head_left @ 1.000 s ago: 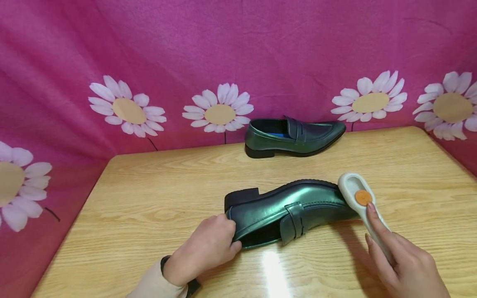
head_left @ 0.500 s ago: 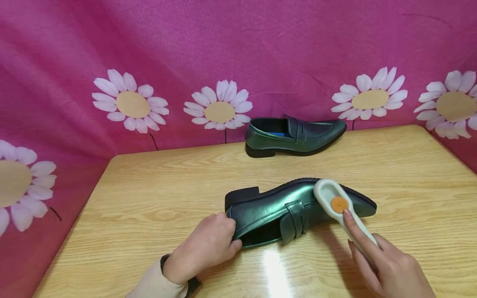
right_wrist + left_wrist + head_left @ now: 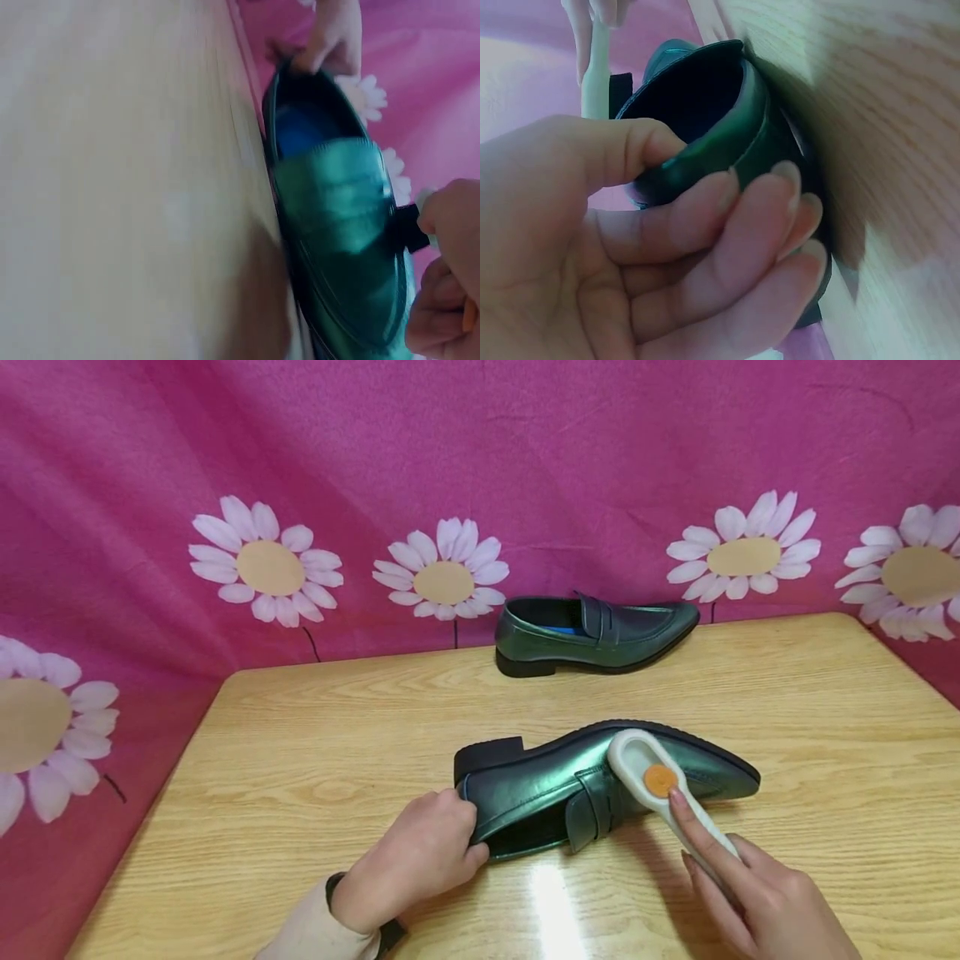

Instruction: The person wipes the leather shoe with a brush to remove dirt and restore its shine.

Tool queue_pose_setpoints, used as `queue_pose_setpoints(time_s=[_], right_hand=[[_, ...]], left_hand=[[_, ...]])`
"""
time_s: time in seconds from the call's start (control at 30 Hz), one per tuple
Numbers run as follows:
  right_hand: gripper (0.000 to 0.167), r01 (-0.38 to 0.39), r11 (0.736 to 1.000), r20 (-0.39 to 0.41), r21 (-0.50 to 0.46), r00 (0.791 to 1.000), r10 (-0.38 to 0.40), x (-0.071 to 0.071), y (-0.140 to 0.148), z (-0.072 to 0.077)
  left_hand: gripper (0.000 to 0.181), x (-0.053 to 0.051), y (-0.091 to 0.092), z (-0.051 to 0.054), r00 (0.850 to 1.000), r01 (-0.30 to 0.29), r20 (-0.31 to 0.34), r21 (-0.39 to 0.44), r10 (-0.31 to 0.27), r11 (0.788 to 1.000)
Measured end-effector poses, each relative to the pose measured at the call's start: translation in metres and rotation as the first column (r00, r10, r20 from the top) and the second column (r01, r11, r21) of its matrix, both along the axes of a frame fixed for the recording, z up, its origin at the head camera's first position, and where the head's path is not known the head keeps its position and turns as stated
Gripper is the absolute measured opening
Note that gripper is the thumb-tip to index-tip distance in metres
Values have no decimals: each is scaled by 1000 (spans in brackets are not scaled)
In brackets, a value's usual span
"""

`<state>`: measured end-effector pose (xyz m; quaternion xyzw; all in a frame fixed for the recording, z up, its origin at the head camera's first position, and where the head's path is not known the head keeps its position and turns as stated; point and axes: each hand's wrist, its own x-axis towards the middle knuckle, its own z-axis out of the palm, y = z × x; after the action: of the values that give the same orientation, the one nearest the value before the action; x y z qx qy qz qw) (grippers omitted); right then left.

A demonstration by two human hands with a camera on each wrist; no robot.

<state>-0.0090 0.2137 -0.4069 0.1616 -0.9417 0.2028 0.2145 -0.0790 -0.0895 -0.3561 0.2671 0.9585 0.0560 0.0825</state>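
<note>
A dark green penny loafer [image 3: 532,793] lies on its side, sole facing away and toe pointing right. My left hand [image 3: 420,852] pinches the back rim of its heel, the thumb inside the opening and the fingers outside, as the left wrist view shows. My right hand [image 3: 772,893] grips a white-handled brush [image 3: 624,768], the index finger on its orange button [image 3: 660,781]. In the right wrist view the brush's black bristles [image 3: 409,227] touch the loafer's side near the strap. The head view hides the bristles under the brush head.
A matching loafer [image 3: 592,639] stands upright at the back of the wooden table [image 3: 315,735], toe to the right. Behind and at both sides hangs a pink cloth [image 3: 570,460] with large white daisies. Light glares on the tabletop near the front.
My right hand has moved the brush left along the loafer's side, from the toe to near the strap. The left hand and both loafers have stayed in place.
</note>
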Motion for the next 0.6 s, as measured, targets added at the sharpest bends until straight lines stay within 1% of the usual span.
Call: queue_pose_setpoints(time_s=[0.1, 0.17, 0.23, 0.3, 0.4, 0.47, 0.53, 0.6], right_hand=[[91, 68, 997, 27, 33, 997, -69, -7, 6, 2], [91, 86, 996, 54, 33, 995, -87, -10, 7, 2], [90, 68, 998, 49, 10, 996, -68, -11, 4, 2], [88, 0, 999, 4, -38, 1000, 0, -10, -1, 1], [85, -103, 991, -70, -87, 993, 97, -6, -12, -2], [84, -134, 986, -95, -96, 988, 125, -4, -17, -3], [85, -99, 991, -83, -86, 992, 92, -3, -19, -2], [87, -47, 997, -51, -69, 998, 44, -6, -18, 0]], left_hand=[[22, 0, 0, 1, 1000, -9, 17, 11, 9, 1000], [22, 0, 0, 1, 1000, -12, 23, 18, 12, 1000], [22, 1, -1, 0, 1000, -12, 28, 25, 11, 1000], [21, 1, -1, 0, 1000, -2, 24, 27, 1, 1000], [21, 2, -2, -1, 1000, 12, 8, 24, -12, 1000], [21, 2, -1, -2, 1000, 20, -5, 20, -19, 1000], [21, 2, -1, -2, 1000, 17, -7, 19, -17, 1000], [21, 1, -1, -2, 1000, 14, -2, 19, -14, 1000]])
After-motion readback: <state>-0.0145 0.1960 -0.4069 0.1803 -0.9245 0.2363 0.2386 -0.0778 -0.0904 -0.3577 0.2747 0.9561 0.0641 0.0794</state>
